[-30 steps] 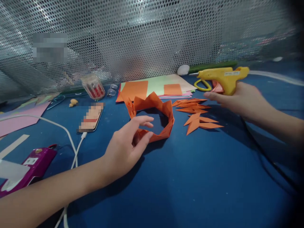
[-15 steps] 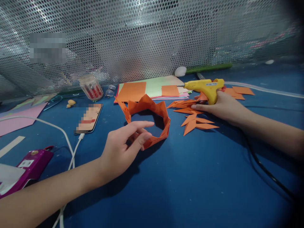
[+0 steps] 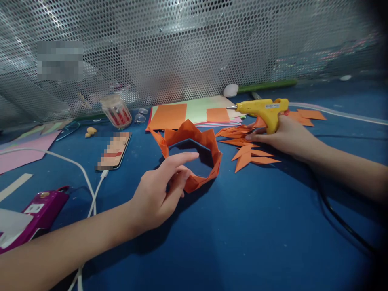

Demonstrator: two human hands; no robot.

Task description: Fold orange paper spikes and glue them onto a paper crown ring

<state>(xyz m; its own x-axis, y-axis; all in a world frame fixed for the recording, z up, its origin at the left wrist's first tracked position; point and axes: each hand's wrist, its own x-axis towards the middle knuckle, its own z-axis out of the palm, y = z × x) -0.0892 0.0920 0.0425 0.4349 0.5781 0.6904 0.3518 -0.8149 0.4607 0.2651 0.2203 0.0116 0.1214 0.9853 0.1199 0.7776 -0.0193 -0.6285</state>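
A ring of folded orange paper with pointed peaks stands in front of me. My left hand is closed on its near left side, thumb bent and index finger stretched over the opening; the other fingertips are partly hidden. To the right, my right hand grips the handle of a yellow hot glue gun, whose nozzle points left. Its thumb lies beside a pile of folded orange paper pieces. Nearer me, more pointed orange paper pieces lie on the table.
Coloured paper sheets are stacked behind the ring. At left are a phone on a white cable, a glass jar and a purple object. A perforated metal screen borders the blue table; a black cord runs right.
The paper ring has shifted slightly to the right with my left hand on it, and its thumb is tucked in more. My right hand and the glue gun have barely moved.
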